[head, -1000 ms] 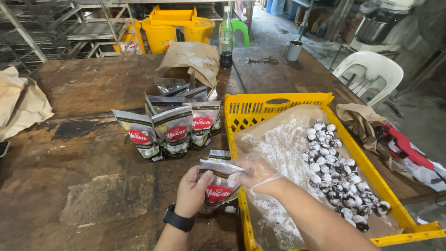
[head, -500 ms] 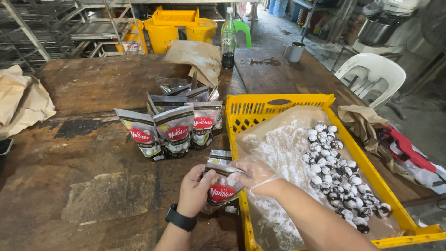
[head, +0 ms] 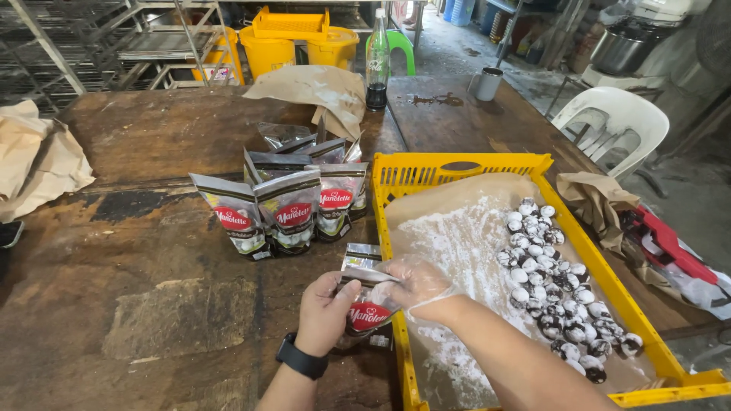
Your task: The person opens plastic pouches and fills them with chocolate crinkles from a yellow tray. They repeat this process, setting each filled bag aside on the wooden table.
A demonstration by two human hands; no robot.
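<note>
The foil pouch [head: 367, 303] sat at six o'clock, just beside the yellow crate [head: 464, 165]. The left hand [head: 324, 310] gripped its side; the gloved right hand [head: 417, 283] pinched its mouth. Judged light, crinkly and slippery, best held by the side seams. Open tabletop [head: 152, 304] lay toward nine o'clock.

A worn, dark wooden table [head: 152, 152] fills the view. Behind it stand grey metal wire racks [head: 68, 38] and yellow plastic bins [head: 293, 42]. A white plastic chair [head: 617, 125] sits on what looks like grey concrete floor [head: 457, 46], daylit.
</note>
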